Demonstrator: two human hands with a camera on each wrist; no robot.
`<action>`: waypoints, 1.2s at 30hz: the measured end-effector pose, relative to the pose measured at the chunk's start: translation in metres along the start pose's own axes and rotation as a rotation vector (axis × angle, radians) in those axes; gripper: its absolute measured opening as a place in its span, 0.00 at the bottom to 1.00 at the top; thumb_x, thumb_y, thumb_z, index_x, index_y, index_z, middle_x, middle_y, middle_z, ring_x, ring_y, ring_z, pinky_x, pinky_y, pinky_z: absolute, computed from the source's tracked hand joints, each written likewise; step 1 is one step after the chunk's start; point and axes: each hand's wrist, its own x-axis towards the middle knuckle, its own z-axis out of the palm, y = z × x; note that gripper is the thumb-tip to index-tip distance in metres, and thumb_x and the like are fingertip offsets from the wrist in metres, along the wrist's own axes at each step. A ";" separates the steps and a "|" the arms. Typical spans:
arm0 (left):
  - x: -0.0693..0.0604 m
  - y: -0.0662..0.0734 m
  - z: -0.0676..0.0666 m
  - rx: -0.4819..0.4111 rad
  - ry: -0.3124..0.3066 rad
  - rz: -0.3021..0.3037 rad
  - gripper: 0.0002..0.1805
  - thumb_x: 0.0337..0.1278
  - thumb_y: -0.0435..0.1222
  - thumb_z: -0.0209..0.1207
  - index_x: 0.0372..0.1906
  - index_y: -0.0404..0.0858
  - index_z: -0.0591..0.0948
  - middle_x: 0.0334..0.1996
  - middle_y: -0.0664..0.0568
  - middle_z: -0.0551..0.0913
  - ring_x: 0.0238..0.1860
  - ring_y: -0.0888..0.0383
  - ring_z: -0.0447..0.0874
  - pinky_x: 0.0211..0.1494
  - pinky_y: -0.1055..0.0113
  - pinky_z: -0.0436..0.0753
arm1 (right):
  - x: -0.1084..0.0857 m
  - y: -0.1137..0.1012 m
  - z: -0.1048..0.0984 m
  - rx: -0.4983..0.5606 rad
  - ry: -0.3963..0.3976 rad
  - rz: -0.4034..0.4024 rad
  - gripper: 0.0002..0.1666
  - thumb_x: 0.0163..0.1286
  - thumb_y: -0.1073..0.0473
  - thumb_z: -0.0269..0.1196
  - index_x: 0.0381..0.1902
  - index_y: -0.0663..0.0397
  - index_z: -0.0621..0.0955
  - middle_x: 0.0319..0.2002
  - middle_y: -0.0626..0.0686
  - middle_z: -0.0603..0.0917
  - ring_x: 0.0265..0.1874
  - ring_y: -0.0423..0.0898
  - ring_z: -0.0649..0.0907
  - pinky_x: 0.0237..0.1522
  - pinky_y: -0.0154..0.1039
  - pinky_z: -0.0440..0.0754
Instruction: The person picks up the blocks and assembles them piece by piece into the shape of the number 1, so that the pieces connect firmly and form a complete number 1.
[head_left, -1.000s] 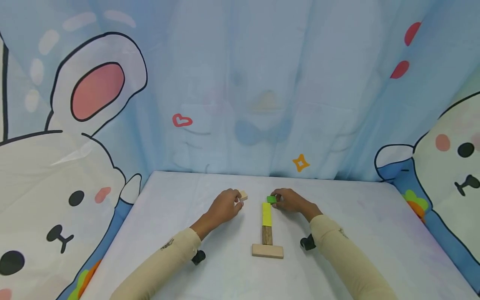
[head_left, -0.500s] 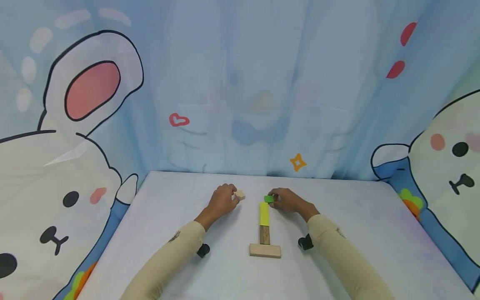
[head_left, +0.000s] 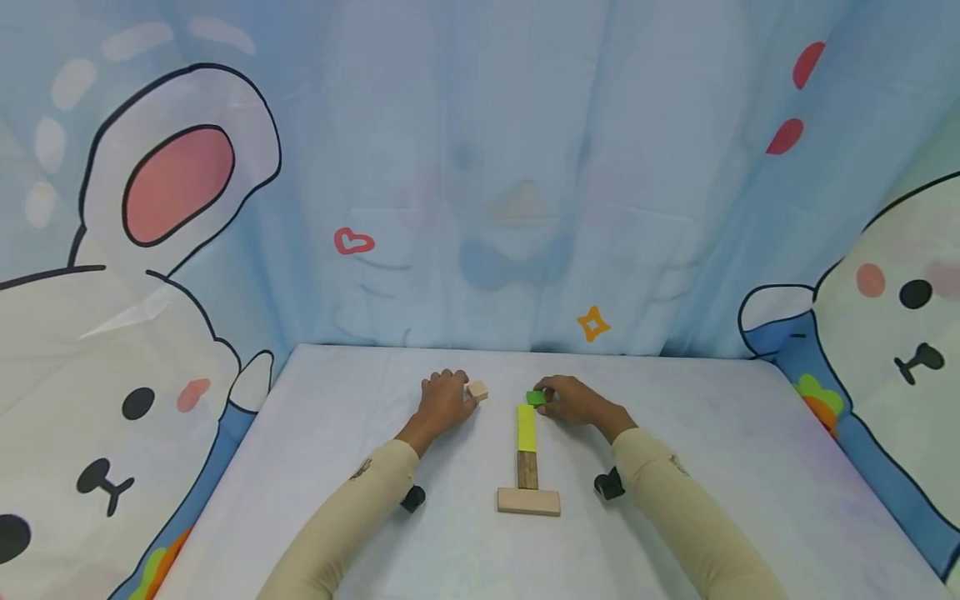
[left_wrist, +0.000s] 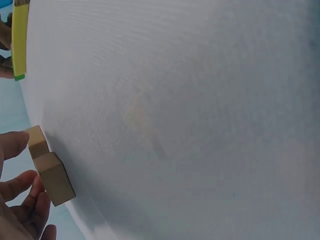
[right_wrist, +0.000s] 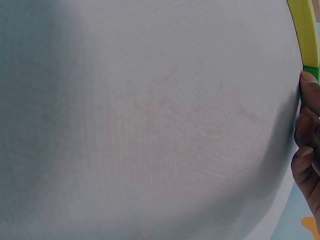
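My left hand [head_left: 442, 400] has its thumb and a finger on either side of a small pale wooden block [head_left: 478, 390] at the back of the table. Two pale shapes, an upper block [left_wrist: 38, 146] and a lower block [left_wrist: 56, 180], adjoin in the left wrist view. Across from it, my right hand [head_left: 572, 401] pinches a green block [head_left: 535, 397]. The green block meets the far end of a yellow block [head_left: 527, 428]. A dark wooden block [head_left: 527, 469] continues that line towards me. Crosswise at the near end lies a long pale wooden block [head_left: 528, 502].
The blocks lie on a white-covered table [head_left: 652, 533]. Behind it hangs a blue curtain [head_left: 420, 150] with cartoon rabbits. A dark wrist camera [head_left: 413, 499] shows below the left sleeve, and another camera [head_left: 609, 484] beside the right sleeve.
The whole head view shifts slightly left. My left hand's fingers loosen a little while staying by the pale block. My right hand keeps its pinch on the green block.
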 end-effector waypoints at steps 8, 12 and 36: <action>0.001 0.005 -0.001 0.002 -0.044 -0.002 0.21 0.60 0.40 0.65 0.54 0.33 0.81 0.44 0.41 0.84 0.46 0.45 0.79 0.50 0.51 0.71 | -0.003 -0.002 -0.002 0.012 -0.002 0.006 0.22 0.68 0.58 0.68 0.59 0.56 0.80 0.43 0.51 0.82 0.44 0.47 0.78 0.54 0.51 0.78; 0.003 0.007 0.000 0.027 -0.045 0.009 0.19 0.61 0.39 0.64 0.53 0.33 0.82 0.42 0.42 0.84 0.44 0.45 0.80 0.50 0.51 0.71 | -0.003 -0.002 -0.001 0.010 -0.004 0.016 0.23 0.68 0.58 0.68 0.59 0.56 0.80 0.44 0.51 0.82 0.44 0.47 0.78 0.55 0.51 0.78; 0.009 0.009 0.000 0.062 -0.097 0.035 0.13 0.62 0.40 0.67 0.43 0.34 0.83 0.33 0.45 0.83 0.37 0.50 0.79 0.47 0.53 0.70 | -0.001 0.000 0.000 -0.014 -0.003 0.009 0.23 0.68 0.57 0.68 0.59 0.55 0.80 0.43 0.50 0.83 0.44 0.46 0.79 0.53 0.49 0.78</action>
